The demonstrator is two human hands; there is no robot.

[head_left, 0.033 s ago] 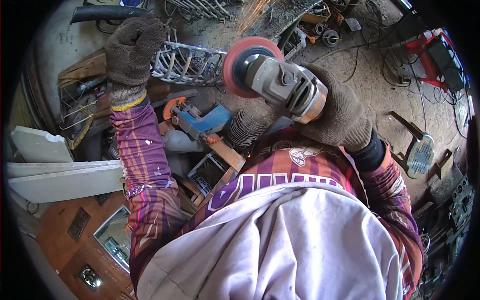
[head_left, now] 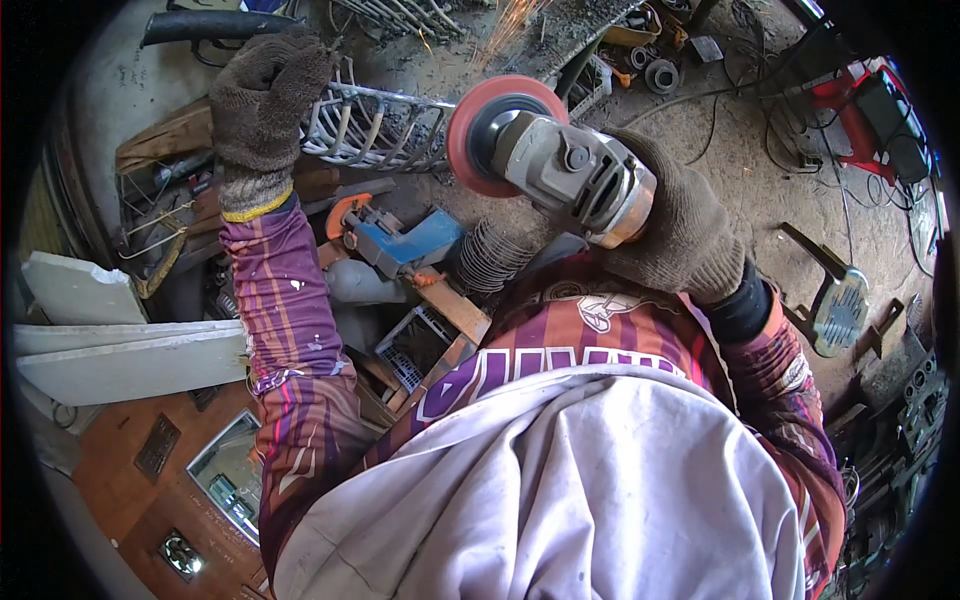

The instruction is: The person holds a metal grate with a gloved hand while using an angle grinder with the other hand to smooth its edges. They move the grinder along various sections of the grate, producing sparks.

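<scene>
My left hand (head_left: 265,100), in a brown knit glove, grips the end of a silvery metal grille frame (head_left: 385,125) that lies across the cluttered ground. My right hand (head_left: 680,235), gloved the same way, is closed around the body of a grey angle grinder (head_left: 570,175). Its red disc (head_left: 470,135) stands right at the frame's right end; whether it touches I cannot tell. A few orange sparks (head_left: 510,20) fly at the top of the view. My purple striped sleeves and a white apron fill the lower half.
A blue power tool (head_left: 405,240) and a ribbed coil (head_left: 490,255) lie below the frame. White boards (head_left: 120,350) are at the left, a black hose (head_left: 210,25) at top left. A red machine (head_left: 880,100) with cables stands at the far right, with metal scrap around.
</scene>
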